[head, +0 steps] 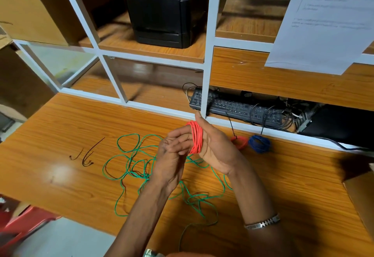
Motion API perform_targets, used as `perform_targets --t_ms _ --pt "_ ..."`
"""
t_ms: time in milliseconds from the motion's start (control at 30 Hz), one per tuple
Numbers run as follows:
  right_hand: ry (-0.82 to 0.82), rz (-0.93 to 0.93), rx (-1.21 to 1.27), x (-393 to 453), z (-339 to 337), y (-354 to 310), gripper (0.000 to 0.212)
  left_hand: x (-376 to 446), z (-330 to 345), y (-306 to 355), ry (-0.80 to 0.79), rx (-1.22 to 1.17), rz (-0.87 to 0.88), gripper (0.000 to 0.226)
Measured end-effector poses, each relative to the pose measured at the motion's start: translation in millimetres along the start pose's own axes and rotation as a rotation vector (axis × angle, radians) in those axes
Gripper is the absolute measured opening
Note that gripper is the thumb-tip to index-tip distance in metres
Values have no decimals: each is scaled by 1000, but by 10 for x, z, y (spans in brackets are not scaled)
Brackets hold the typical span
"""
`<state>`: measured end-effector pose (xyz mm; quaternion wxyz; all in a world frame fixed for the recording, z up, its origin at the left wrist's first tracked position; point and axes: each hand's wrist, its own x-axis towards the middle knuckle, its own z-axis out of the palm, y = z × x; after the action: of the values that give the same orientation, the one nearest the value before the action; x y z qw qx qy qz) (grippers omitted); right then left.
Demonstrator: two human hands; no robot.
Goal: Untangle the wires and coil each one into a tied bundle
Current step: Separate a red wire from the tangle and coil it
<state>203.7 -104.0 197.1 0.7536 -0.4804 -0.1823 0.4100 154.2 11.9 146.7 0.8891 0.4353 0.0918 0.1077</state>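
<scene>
Fingers: those of the right hand [212, 147] are held straight and together, thumb up, serving as a former for the orange wire [196, 137], which is wound round them in many turns.
Left hand [172, 155]: its fingers are curled at the coil's near side, apparently pinching the wire's loose end; the exact grip cannot be made out.
Step in hand: winding of the orange wire looks all but finished, and the tying is judged to be next.
Next move: the coil must be slid off the fingers without being let spring open, then cinched round its middle.
Green wire [141, 167]: left loose and tangled on the wooden desk [60, 135] beneath both hands, not yet dealt with.
Finished bundles: an orange-red bundle [240, 141] and a blue bundle [259, 143] are seen tied, just beside each other, beyond the right hand.
Background: a black keyboard [234, 109] is tucked behind the white frame [208, 54].
</scene>
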Motion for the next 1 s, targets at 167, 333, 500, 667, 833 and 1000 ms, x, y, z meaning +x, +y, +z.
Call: perform_targets --t_ms 167,333,500,667,833,1000 --pt "-162 14 97 -121 -159 47 72 -141 79 -120 48 25 -44 42" --pt "-282 6 245 -174 -240 32 71 -194 192 -125 57 18 -53 45" --pt "-362 21 264 -97 -248 58 67 -213 110 -42 83 -23 -68 51" --pt "-414 -4 260 1 -210 127 58 -281 28 141 -9 110 -1 40" --pt "-267 -48 256 150 -65 173 49 -224 -97 254 26 81 38 34" --pt "-146 -77 262 281 80 232 46 -184 -235 392 -12 0 -17 19"
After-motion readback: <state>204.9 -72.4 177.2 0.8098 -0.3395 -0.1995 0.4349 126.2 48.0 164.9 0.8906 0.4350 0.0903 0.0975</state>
